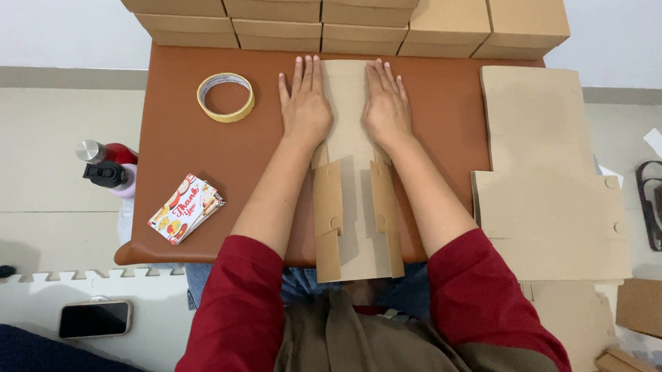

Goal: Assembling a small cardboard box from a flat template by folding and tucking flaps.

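A flat brown cardboard box blank (pixel 355 200) lies lengthwise in the middle of the reddish-brown table (pixel 198 154), its near end hanging over the table's front edge. Both side flaps are folded in over it. My left hand (pixel 305 106) presses flat on its far left part, fingers stretched out and together. My right hand (pixel 386 105) presses flat on its far right part in the same way. Neither hand grips anything.
Assembled brown boxes (pixel 354 16) are stacked along the table's far edge. A tape roll (pixel 226 96) and a stack of printed cards (pixel 186 208) lie left. Flat blanks (pixel 547 178) are piled right. Two bottles (pixel 109 164), a phone (pixel 95 318) and a strap (pixel 658 204) lie off the table.
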